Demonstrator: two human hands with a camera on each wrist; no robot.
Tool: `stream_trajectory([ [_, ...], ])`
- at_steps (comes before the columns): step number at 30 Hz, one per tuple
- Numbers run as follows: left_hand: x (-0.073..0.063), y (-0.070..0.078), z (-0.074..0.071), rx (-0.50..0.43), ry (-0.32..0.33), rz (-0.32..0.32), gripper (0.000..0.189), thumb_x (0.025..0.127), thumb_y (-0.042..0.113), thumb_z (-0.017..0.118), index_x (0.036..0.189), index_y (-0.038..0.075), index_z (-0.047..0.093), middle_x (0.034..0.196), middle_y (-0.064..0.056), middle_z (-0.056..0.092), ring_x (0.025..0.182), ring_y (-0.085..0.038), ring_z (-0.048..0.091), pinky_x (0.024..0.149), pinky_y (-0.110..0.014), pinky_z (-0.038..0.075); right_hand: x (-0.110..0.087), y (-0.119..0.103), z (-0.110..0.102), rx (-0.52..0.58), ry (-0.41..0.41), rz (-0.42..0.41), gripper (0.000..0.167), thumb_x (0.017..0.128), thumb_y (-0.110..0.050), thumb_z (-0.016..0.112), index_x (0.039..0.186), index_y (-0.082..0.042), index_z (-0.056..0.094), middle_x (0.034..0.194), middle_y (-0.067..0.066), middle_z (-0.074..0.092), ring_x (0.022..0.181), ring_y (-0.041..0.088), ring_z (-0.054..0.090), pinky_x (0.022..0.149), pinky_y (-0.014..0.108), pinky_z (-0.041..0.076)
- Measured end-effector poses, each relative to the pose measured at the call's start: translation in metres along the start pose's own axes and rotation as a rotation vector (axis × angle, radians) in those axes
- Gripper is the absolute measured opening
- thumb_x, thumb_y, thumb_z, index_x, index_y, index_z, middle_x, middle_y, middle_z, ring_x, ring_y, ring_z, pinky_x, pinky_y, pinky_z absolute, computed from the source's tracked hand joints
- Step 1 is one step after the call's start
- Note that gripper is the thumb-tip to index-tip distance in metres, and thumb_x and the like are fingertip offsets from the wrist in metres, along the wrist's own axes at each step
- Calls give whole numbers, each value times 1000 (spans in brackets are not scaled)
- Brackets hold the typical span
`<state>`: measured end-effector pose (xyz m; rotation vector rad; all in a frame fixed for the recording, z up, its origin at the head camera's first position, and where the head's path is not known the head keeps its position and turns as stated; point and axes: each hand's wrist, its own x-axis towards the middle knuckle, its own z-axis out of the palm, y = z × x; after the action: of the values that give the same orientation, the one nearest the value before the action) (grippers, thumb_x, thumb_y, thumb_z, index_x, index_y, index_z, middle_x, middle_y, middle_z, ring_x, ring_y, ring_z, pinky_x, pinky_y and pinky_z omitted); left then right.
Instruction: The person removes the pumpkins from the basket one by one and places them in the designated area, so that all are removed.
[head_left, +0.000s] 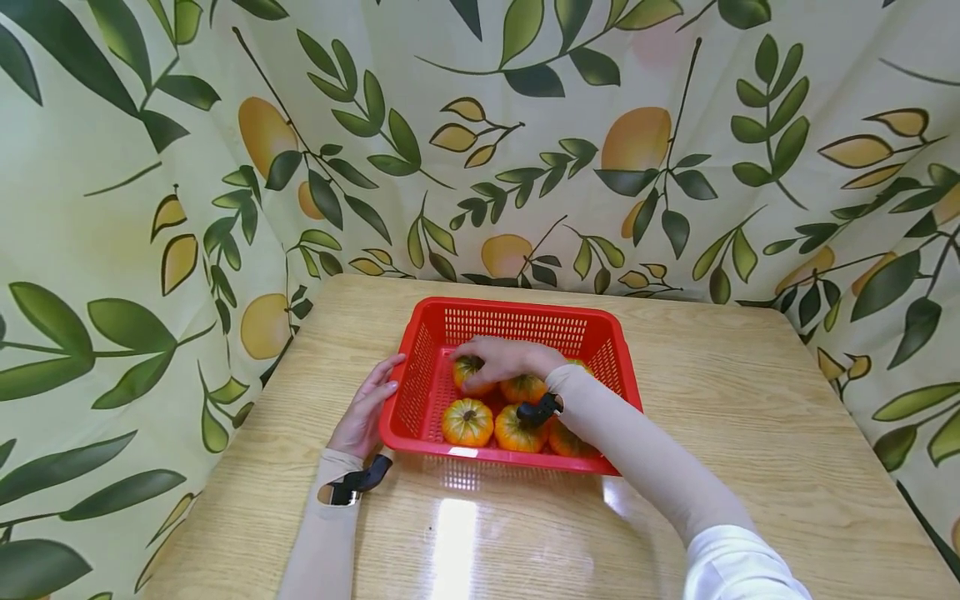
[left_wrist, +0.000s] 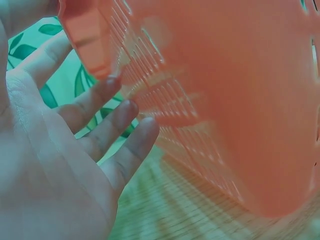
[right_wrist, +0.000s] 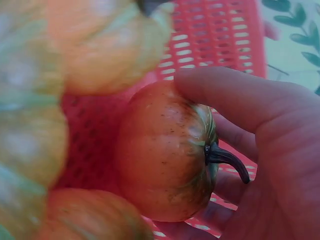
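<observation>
A red plastic basket with slotted walls stands on the table and holds several small orange-and-green pumpkins. Inside it, at the back left, my right hand grips one pumpkin from above. The right wrist view shows thumb and fingers round its sides, with the dark curved stem toward the palm. My left hand is at the basket's left side. Its fairly straight fingers touch or nearly touch the outer wall, below the rim.
The basket sits on a light wood-grain table. A leaf-patterned curtain hangs behind the table and along both sides. Other pumpkins lie close to the held one, toward the basket's front and right.
</observation>
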<state>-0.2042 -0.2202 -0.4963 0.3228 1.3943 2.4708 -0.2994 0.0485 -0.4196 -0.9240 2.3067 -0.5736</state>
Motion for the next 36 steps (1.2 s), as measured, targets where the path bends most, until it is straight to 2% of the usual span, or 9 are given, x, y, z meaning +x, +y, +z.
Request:
stream_trajectory([
  [9, 0, -1, 1, 16, 1, -17, 42, 105, 13, 46, 145, 26, 48, 147, -1, 41, 124, -18, 57, 101, -33, 55, -13, -3, -13, 35, 39, -6, 61, 93, -36, 70, 149, -24, 51, 155, 5, 44, 139, 26, 42, 119, 52, 37],
  [15, -1, -1, 0, 31, 6, -22, 45, 105, 16, 48, 148, 25, 44, 148, -1, 41, 125, -18, 57, 102, -35, 55, -20, -4, -18, 22, 67, -18, 60, 93, -35, 70, 148, -21, 51, 153, 5, 46, 138, 26, 43, 118, 50, 38],
  [27, -2, 1, 1, 26, 5, -14, 44, 106, 13, 44, 148, 26, 44, 147, 0, 41, 123, -17, 57, 101, -34, 56, -34, -10, -27, -9, 94, -26, 58, 93, -37, 70, 147, -25, 53, 152, 6, 47, 137, 26, 44, 118, 48, 39],
  [36, -1, 0, 2, 22, -6, -15, 44, 106, 13, 45, 148, 26, 45, 146, -1, 41, 121, -17, 58, 100, -34, 56, -43, -1, -32, 0, 116, -9, 59, 93, -38, 71, 147, -26, 52, 152, 5, 47, 138, 26, 44, 119, 50, 38],
])
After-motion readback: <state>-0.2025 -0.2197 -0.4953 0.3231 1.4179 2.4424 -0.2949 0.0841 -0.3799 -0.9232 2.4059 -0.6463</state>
